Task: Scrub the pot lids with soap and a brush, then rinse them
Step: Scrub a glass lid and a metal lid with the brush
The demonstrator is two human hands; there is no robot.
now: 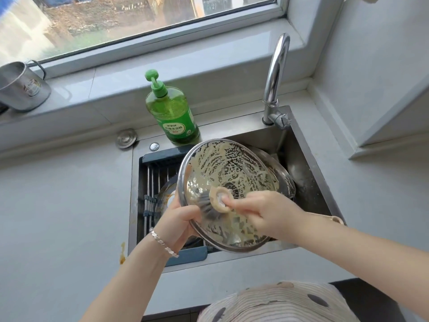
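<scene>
Held by its left rim alone, the soapy lid (232, 163) could slip from the left hand (178, 223) if the brush (218, 201) pushes hard, and drop into the sink (308, 159). That grip pinches the rim over the sink's near edge; the right hand (267, 212) curls round the brush, bristles on the lid's middle.

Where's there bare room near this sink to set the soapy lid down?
The counter left of the sink is bare, apart from an orange stain at its edge. The strip right of the sink is bare too. The basin under the lid is crowded: rack, steel cookware.
</scene>
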